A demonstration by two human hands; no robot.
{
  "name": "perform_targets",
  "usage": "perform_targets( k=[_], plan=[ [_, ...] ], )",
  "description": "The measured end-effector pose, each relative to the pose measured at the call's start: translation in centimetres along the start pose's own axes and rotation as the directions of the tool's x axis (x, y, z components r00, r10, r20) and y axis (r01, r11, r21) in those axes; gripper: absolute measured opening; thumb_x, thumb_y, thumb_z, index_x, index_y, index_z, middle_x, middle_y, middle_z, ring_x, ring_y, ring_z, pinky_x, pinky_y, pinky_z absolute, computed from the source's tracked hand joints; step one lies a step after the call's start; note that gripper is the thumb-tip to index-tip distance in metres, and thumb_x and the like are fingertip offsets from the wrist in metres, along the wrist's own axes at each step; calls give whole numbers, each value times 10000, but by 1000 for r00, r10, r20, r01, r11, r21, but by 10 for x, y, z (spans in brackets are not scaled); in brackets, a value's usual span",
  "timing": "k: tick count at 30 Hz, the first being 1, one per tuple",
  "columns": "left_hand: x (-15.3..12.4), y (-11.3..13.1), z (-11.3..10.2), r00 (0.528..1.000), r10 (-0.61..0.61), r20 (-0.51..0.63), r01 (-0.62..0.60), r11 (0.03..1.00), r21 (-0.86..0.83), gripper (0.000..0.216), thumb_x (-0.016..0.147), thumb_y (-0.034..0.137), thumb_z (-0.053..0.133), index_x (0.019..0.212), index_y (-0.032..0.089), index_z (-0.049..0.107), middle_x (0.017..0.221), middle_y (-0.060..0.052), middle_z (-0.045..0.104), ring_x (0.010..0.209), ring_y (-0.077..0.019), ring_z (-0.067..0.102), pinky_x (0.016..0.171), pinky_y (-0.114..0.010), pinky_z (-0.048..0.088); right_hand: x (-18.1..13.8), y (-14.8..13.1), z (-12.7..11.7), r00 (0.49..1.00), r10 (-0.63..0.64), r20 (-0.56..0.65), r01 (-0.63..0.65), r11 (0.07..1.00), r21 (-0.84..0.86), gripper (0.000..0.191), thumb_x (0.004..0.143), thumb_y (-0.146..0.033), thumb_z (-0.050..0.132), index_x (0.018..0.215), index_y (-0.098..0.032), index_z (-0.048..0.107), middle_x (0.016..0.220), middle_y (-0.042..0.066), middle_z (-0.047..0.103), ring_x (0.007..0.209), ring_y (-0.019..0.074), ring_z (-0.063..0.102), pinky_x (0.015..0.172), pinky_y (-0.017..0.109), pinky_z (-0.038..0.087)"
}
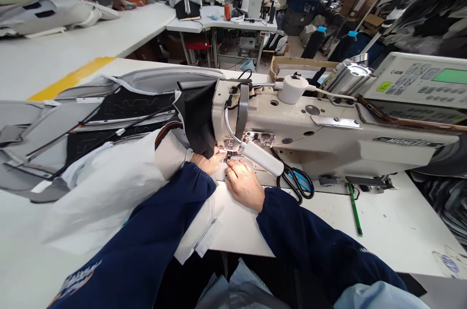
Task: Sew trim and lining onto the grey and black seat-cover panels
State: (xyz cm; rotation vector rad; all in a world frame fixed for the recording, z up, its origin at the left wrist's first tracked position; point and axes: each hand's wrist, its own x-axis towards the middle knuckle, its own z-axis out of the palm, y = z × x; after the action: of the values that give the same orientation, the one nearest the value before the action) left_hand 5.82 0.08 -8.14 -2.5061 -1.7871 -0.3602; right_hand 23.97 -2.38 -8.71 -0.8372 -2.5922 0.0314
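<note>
My left hand (207, 162) reaches in from the left to the needle area of the sewing machine (284, 119). It is closed on the edge of a large sewn fabric cover (127, 104), grey and white with black stitched panels; a hanging black flap hides part of this hand. Close by on the right, my right hand (245, 185) lies palm down on the machine bed, slightly bent fingers stretched toward the presser foot (229, 154). What lies under its fingertips is too small to make out. A white lamp (262, 157) glows just above the right hand.
Black-handled scissors (297, 182) lie beneath the machine arm, right of my hand. A green stick-like tool (355, 211) rests farther right on the white table (386, 226). The control panel (426, 78) stands at right. A cardboard box (277, 63) sits behind the machine.
</note>
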Motion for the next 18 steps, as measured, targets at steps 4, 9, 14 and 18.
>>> perform_targets(
  k=[4, 9, 14, 18],
  plan=[
    [-2, 4, -12, 998, -51, 40, 51, 999, 6, 325, 796, 193, 471, 1013, 253, 706, 924, -70, 654, 829, -210, 590, 729, -315, 458, 0, 0, -1, 1000, 11, -1, -11, 1000, 9, 255, 904, -205, 393, 1030, -97, 586, 1234, 186, 549, 1111, 278, 523, 926, 437, 430],
    [-5, 5, -11, 1000, -28, -5, 28, 999, 18, 310, 775, 204, 487, 986, 233, 711, 865, -71, 652, 818, -207, 602, 755, -316, 451, -1, 0, 2, 1000, 23, 6, -23, 999, 27, 248, 893, -197, 422, 1053, -94, 581, 1230, 182, 546, 1104, 276, 523, 916, 431, 432],
    [-3, 2, -4, 1000, -11, -27, 12, 1000, 2, 302, 792, 184, 464, 948, 231, 718, 834, -68, 658, 824, -199, 605, 753, -312, 438, 0, 0, 3, 1000, 19, 10, -19, 1000, 6, 255, 896, -198, 409, 1053, -100, 584, 1231, 189, 543, 1118, 282, 505, 907, 429, 432],
    [-2, 0, -3, 1000, -14, -17, 14, 1000, -22, 303, 814, 186, 451, 960, 226, 713, 864, -67, 670, 848, -201, 608, 762, -318, 432, 0, -1, 1, 1000, -8, -23, 7, 1000, -19, 253, 893, -184, 403, 1021, -82, 596, 1216, 208, 544, 1124, 291, 490, 901, 427, 430]
  ],
)
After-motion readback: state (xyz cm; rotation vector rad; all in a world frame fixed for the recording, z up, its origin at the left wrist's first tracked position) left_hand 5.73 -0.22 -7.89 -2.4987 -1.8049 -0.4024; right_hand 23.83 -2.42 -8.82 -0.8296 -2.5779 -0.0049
